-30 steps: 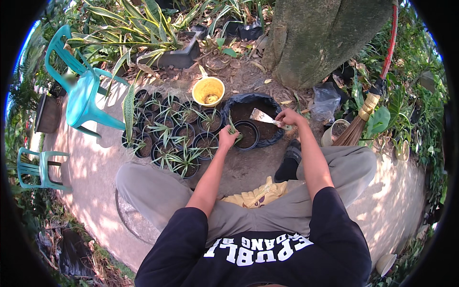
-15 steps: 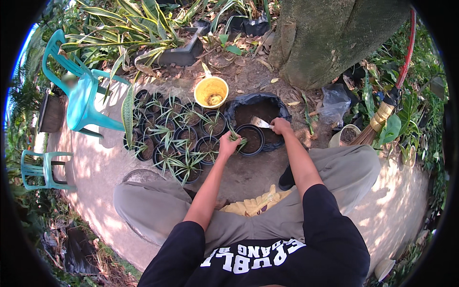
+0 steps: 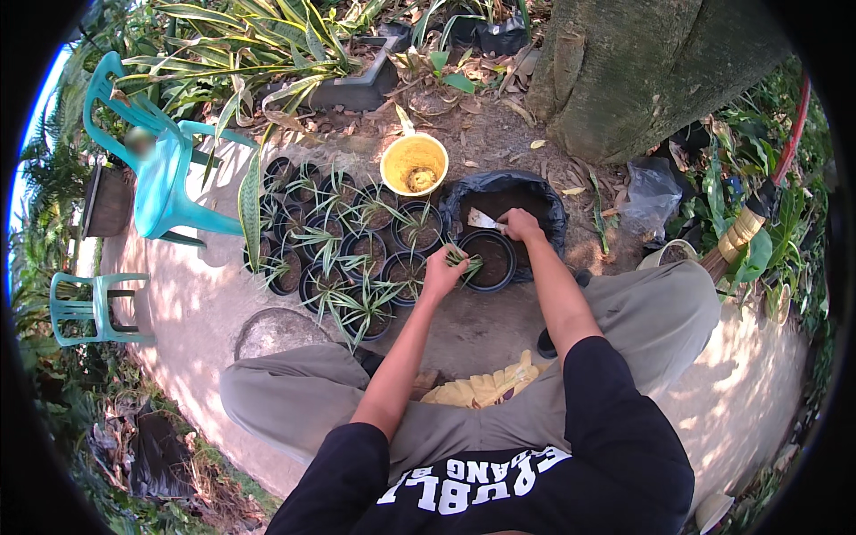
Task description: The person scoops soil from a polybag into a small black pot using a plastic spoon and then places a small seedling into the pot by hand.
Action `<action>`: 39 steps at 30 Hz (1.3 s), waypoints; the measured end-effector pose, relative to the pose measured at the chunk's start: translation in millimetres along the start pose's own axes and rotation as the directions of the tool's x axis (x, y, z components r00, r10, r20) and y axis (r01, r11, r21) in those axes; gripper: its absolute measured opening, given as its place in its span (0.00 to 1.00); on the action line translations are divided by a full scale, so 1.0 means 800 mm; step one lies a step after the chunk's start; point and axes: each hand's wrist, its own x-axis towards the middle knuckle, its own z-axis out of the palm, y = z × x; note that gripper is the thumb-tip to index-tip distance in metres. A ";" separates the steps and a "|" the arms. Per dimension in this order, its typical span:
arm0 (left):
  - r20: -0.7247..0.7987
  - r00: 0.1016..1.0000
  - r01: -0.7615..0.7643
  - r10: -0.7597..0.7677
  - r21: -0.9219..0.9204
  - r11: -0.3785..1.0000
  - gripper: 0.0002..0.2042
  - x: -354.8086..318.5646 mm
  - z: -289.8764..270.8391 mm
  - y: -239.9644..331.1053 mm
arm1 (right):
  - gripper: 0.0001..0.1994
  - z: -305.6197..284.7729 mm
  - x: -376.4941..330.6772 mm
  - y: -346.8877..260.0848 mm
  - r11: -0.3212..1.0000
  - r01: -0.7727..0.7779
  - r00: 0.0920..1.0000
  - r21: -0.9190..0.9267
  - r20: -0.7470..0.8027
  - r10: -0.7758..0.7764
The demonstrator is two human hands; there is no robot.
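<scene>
My left hand [image 3: 441, 275] is closed around a small green-leaved seedling [image 3: 465, 262], its leaves poking out over the left rim of a black plastic pot [image 3: 489, 275] that holds dark soil. In my right hand [image 3: 521, 225] is a trowel [image 3: 483, 220] with a flat, soil-smeared metal blade. The blade is just beyond the pot, over the near left part of an opened black plastic bag [image 3: 555, 207] of dark soil. My right fingers hide most of the trowel's handle. To the left, several black pots [image 3: 366, 254] with spiky green plants stand close together.
A yellow bucket [image 3: 415, 160] stands beyond the pots. Yellowish cloth [image 3: 481, 389] lies between my legs. Green plastic chairs [image 3: 165, 187] are at the left. A tree trunk [image 3: 642, 80], a clear plastic bag [image 3: 653, 196] and a broom [image 3: 738, 236] are to the right.
The whole view has shifted, so the scene sits further right. Relative to the pot, my right hand and trowel have moved left and slightly away. My left hand still holds the seedling by the pot.
</scene>
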 end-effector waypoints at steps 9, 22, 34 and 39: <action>0.034 0.999 0.021 -0.020 -0.017 1.000 0.16 -0.008 -0.022 0.013 | 0.19 0.008 -0.003 -0.019 0.993 -0.035 0.999 0.108 0.004 0.034; 0.022 0.872 -0.465 0.489 0.355 0.811 0.13 -0.049 -0.016 0.064 | 0.20 -0.011 -0.049 0.047 0.970 0.023 0.994 0.240 -0.111 0.004; 0.241 0.970 -0.069 -0.027 0.378 0.923 0.18 -0.095 0.093 0.057 | 0.22 -0.003 -0.076 0.082 0.934 0.031 0.989 0.356 -0.144 0.022; 0.113 0.984 0.051 -0.141 0.572 0.819 0.25 -0.087 0.092 0.071 | 0.22 0.006 -0.074 0.096 0.924 0.036 0.990 0.381 -0.141 0.020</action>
